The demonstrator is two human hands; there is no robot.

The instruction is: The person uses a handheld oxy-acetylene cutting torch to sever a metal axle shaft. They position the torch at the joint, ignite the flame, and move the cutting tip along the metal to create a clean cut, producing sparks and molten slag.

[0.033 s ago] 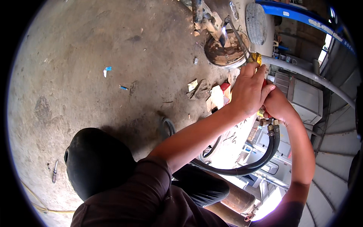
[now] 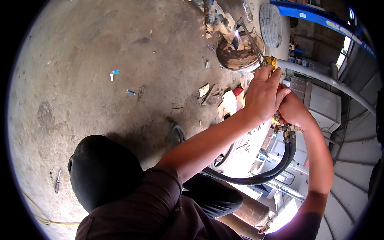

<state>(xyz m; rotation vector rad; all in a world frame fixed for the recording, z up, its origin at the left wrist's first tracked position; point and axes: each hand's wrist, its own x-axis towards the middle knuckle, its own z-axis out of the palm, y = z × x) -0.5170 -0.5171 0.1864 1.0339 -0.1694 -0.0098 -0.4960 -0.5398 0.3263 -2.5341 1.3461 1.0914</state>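
A gas torch (image 2: 253, 42) with thin metal tubes points away from me, its bent head at the far end. My left hand (image 2: 261, 93) is closed round its front grip, just behind a yellow-wrapped part (image 2: 271, 61). Behind it, my right hand (image 2: 295, 109) wraps the red-and-yellow handle, mostly hidden by the fingers. Two black hoses (image 2: 291, 150) run from brass fittings at the handle's rear. A bright bluish-white glow shows below the torch head, against a rusty metal part (image 2: 225, 25). That part stands over a round rusty metal dish (image 2: 230, 59).
A tyre (image 2: 271, 26) stands beyond the dish. Cardboard scraps (image 2: 229, 101) lie left of my hands. A screwdriver (image 2: 58, 184) and yellow cord (image 2: 44, 220) are on the floor at lower left. Rusty gas cylinders (image 2: 250, 209) lie near my knee. A grey pipe (image 2: 328, 77) crosses at right.
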